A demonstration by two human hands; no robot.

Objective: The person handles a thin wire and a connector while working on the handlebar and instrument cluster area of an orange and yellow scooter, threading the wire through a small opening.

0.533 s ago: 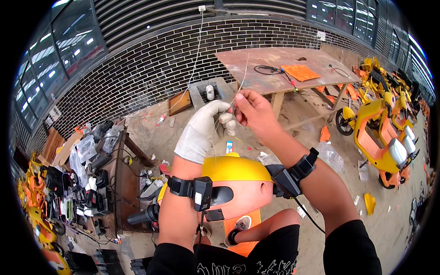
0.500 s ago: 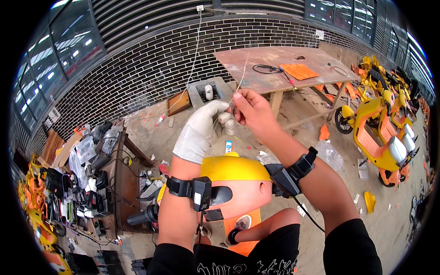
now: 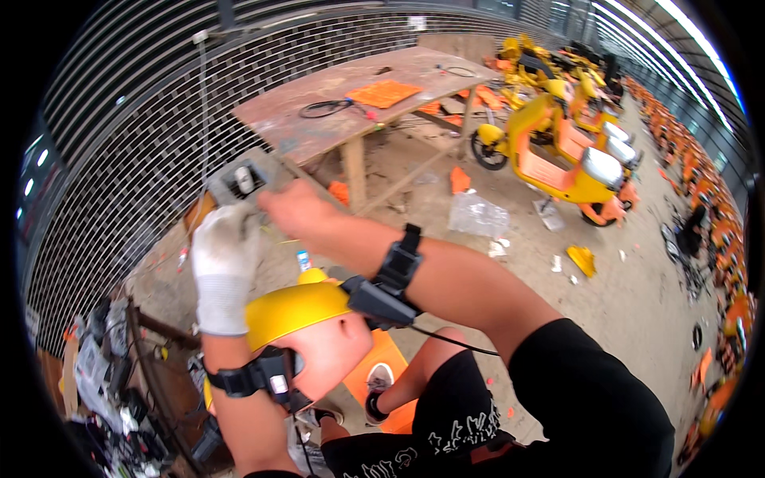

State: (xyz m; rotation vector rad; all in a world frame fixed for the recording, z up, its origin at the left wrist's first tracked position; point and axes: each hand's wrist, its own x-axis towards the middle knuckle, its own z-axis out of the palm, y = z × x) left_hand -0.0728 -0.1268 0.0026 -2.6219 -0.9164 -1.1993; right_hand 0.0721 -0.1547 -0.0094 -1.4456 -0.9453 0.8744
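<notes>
My left hand (image 3: 225,239), in a white knit work glove, is raised over the left of a yellow-and-pink scooter's front body (image 3: 307,323). Its fingers are curled closed, and whatever lies in them is hidden. Close by on the right, my bare right hand (image 3: 293,203) is smeared by motion, so its fingers cannot be read. Black straps with small dark devices circle both forearms. Behind the hands sits a grey box-shaped block (image 3: 267,163) with a white cylinder (image 3: 244,180) in its hollow.
A worn wooden table (image 3: 279,119) carries a black cable loop (image 3: 325,108) and orange sheets (image 3: 384,93). Yellow scooters (image 3: 558,151) stand at the right, with clear plastic film (image 3: 478,217) and scraps on the floor. Clutter (image 3: 119,390) crowds the lower left beside a brick wall.
The view has swung to the right, so hands, table and scooter sit further left in it. The thin pale cord seen between my hands earlier cannot be made out now.
</notes>
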